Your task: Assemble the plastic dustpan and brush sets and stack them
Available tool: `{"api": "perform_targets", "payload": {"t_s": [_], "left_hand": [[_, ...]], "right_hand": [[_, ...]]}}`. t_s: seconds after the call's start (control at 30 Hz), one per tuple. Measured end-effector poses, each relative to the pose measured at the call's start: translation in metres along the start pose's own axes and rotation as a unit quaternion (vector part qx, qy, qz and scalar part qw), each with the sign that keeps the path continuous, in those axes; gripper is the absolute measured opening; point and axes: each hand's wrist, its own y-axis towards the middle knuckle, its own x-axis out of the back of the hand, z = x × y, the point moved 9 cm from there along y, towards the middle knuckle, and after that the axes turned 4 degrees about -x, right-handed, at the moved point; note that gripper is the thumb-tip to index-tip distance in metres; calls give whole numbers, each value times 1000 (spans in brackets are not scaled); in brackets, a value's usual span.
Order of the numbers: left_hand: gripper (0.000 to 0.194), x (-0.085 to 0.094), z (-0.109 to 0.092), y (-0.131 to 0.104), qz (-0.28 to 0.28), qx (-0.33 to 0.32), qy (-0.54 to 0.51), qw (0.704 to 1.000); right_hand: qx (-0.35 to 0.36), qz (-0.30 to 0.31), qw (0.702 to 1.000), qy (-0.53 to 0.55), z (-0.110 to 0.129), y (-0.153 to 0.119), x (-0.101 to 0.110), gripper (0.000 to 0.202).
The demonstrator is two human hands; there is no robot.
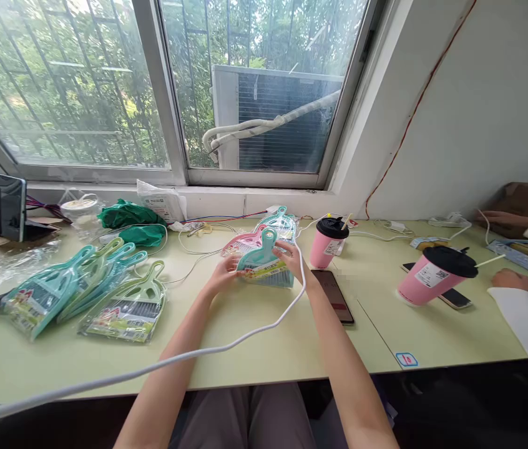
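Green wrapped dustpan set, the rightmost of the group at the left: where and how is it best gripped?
Probably by the narrow handle of the green set, coming from the right: the handle points towards the window, beyond the broad wrapped end, and the other sets crowd its left.

held dustpan (264,256): teal | rear dustpan (244,241): pink | cups (322,249): pink | lids (451,260): black | tabletop (245,305): pale yellow-green

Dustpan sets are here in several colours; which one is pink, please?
The pink set lies behind the turquoise one held by the left hand and right hand; the others are green or turquoise.
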Motion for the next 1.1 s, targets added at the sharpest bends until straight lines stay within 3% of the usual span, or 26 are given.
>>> {"api": "perform_targets", "payload": {"t_s": [0.07, 0.17, 0.27, 0.4, 0.57, 0.77, 0.9, 1.1], "left_hand": [[56, -18, -3, -1, 56, -4, -16, 998], [54, -28, -6, -3, 55, 2, -16, 998], [52, -24, -4, -3, 14, 12, -8, 1000], [56, -17, 2, -2, -28, 11, -27, 999], [56, -6, 4, 0, -84, -20, -18, 996], [58, -6, 17, 7, -50, -4, 39, 998], [69, -3, 15, 7, -46, -27, 58, 997], [76, -2, 8, 7, -34, -26, 91, 995]], "right_hand": [[23, 9, 999, -40, 10, 0, -3, 23], [52, -9, 994, -99, 20, -1, 0, 14], [50, -48, 991, -111, 16, -5, 11, 18], [12, -126, 990, -58, -9, -12, 26, 45], [16, -131, 991, 8, -34, -14, 21, 49], [31, -126, 991, 18, -49, -15, 14, 45], [78, -139, 987, 6, -41, -20, 9, 42], [78, -165, 983, -17, -45, -23, 10, 37]]}}
